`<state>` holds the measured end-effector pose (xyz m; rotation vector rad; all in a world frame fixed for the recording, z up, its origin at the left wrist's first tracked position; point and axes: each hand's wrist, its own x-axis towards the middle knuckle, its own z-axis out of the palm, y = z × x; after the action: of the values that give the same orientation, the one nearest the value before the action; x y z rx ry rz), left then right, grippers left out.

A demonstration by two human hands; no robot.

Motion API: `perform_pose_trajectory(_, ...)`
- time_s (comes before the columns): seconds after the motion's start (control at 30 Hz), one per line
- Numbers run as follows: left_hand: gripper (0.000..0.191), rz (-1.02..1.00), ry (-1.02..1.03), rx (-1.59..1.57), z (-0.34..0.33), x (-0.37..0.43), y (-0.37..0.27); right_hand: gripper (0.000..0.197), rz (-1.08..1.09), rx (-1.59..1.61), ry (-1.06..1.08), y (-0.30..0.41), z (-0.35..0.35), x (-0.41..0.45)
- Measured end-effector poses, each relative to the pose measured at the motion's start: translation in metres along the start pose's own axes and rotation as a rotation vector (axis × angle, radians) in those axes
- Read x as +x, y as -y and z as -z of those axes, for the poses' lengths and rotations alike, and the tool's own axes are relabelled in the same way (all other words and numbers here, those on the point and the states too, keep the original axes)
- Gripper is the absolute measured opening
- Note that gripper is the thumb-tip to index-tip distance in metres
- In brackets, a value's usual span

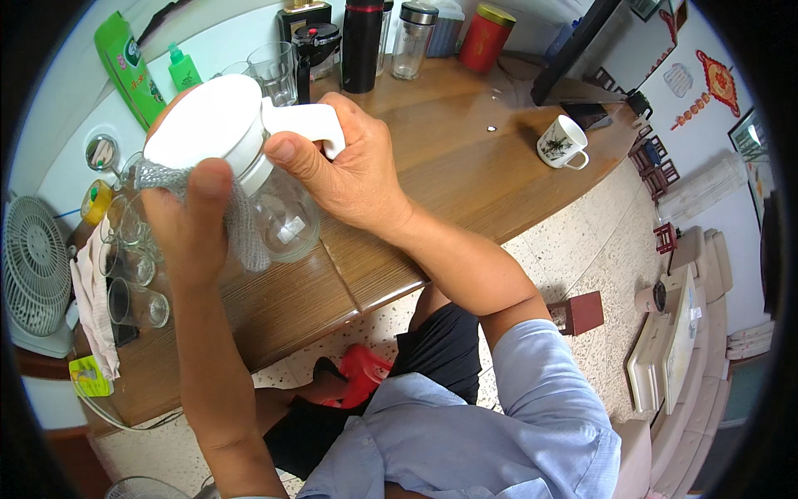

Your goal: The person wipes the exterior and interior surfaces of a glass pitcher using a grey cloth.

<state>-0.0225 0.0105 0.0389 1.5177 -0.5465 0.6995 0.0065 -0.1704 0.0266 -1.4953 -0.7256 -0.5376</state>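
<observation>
Above the wooden table I hold a glass pitcher (285, 218) with a white lid (209, 118) and a white handle (305, 122). My right hand (358, 165) grips the handle, its thumb lying along the near side. A grey knitted cloth (240, 224) is in my left hand (193, 224), pressed against the lid's rim and hanging down beside the glass body. The left fingers are mostly hidden behind the lid. A small pale label sticks to the pitcher's glass.
Several drinking glasses (137, 302) stand at the left near a white fan (37, 262). A black flask (360, 50), a glass bottle (413, 43) and a red tin (486, 38) line the back. A white mug (562, 142) stands right, near the edge of the table (430, 187).
</observation>
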Motion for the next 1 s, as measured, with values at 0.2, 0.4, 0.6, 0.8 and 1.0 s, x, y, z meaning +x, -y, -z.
perform_pose_trajectory(0.2,0.098,0.184,-0.050,-0.158,-0.004,-0.007,-0.001,0.044,-0.047,0.110,-0.038,-0.002,-0.005,0.001)
perform_pose_trajectory(0.4,0.099,0.397,-0.147,-0.268,-0.018,-0.007,0.016,0.047,-0.171,0.161,-0.104,-0.013,-0.001,0.004)
perform_pose_trajectory(0.6,0.083,0.343,0.148,-0.288,-0.006,-0.013,0.063,0.049,-0.127,0.033,-0.165,-0.014,0.006,0.015)
perform_pose_trajectory(0.8,0.086,0.300,0.221,0.079,-0.031,-0.020,0.063,0.049,-0.145,-0.037,-0.241,-0.027,0.023,0.020)
perform_pose_trajectory(1.0,0.102,-0.032,-0.005,0.389,-0.035,-0.015,0.038,0.045,-0.178,0.094,-0.164,-0.016,0.009,0.013)
